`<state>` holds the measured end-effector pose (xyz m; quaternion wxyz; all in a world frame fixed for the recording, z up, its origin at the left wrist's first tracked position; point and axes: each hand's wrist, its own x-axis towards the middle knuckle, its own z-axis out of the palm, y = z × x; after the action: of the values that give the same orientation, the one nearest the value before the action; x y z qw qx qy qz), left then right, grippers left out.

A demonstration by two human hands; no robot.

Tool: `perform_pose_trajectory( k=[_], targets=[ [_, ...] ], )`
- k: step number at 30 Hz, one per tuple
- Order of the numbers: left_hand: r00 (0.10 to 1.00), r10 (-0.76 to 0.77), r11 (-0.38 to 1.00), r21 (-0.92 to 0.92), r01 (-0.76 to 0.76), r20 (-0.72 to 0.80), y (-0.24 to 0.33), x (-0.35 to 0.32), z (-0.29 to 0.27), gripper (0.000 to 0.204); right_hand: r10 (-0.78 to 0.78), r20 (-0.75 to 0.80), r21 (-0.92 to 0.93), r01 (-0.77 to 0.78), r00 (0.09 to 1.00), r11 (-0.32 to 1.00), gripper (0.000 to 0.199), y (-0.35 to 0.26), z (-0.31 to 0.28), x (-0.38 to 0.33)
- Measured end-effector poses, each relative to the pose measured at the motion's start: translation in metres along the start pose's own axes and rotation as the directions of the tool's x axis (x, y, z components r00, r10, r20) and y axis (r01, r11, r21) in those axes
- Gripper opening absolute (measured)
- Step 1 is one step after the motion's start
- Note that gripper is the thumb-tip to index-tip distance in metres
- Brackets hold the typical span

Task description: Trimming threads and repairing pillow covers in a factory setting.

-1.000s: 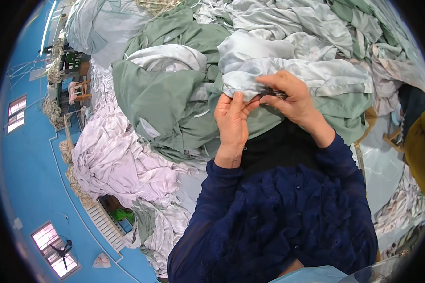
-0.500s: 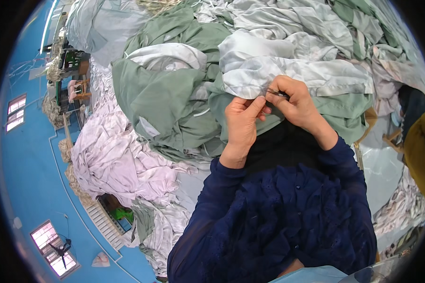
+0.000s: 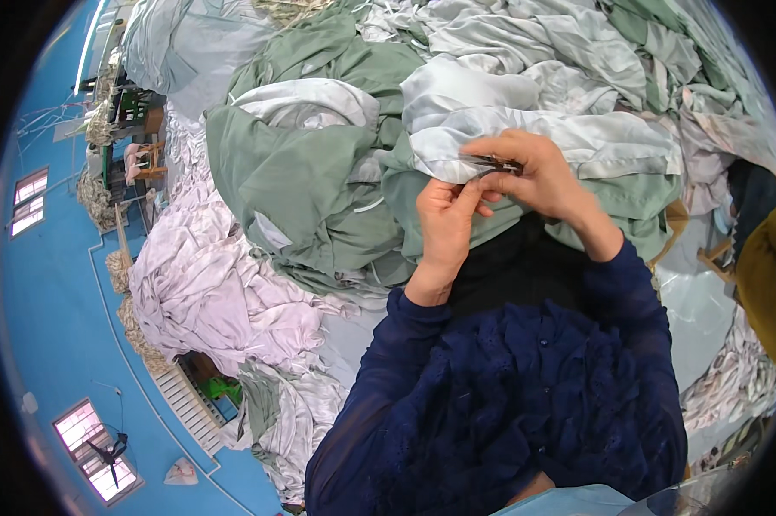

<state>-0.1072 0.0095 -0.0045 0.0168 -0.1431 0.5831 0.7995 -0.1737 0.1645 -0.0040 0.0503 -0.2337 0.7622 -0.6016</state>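
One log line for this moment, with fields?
left hand: pinches pale cloth | right hand: holds small snips at cloth edge | around: green garments

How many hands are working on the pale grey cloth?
2. The left hand pinches the pale grey cloth from below; the right hand holds a small dark metal tool at its edge.

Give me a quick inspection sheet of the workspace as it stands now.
Surface: hidden under heaped cloth.
Job's things: pale grey-green garment, its edge held in both hands; small dark tool, probably thread snips, at that edge.
Clutter: green garments, white-lilac pile, more pale cloth.
Grips: left hand pinches the cloth edge; right hand holds the tool.
Cables: nothing seen.
Surroundings: blue floor, wooden furniture at far left.
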Motion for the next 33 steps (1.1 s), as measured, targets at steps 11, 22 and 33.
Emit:
perform_pose_trajectory(
  k=[11,22,33],
  targets=[
    [0.999,-0.015,0.978,0.207,0.006,0.044,0.003,0.001,-0.009,0.012,0.177,0.231,0.058,-0.195,0.957,0.979,0.011,0.005,-0.013,0.011],
    [0.996,-0.041,0.983,0.182,0.026,0.079,0.002,0.005,-0.012,0.014,0.121,0.080,0.344,-0.142,0.989,0.928,0.009,-0.003,0.006,0.003],
    [0.995,-0.086,0.992,0.100,0.079,0.060,0.004,0.008,-0.011,0.012,0.351,0.228,0.766,-0.390,0.908,0.511,0.009,0.017,0.014,-0.001]
  ],
)
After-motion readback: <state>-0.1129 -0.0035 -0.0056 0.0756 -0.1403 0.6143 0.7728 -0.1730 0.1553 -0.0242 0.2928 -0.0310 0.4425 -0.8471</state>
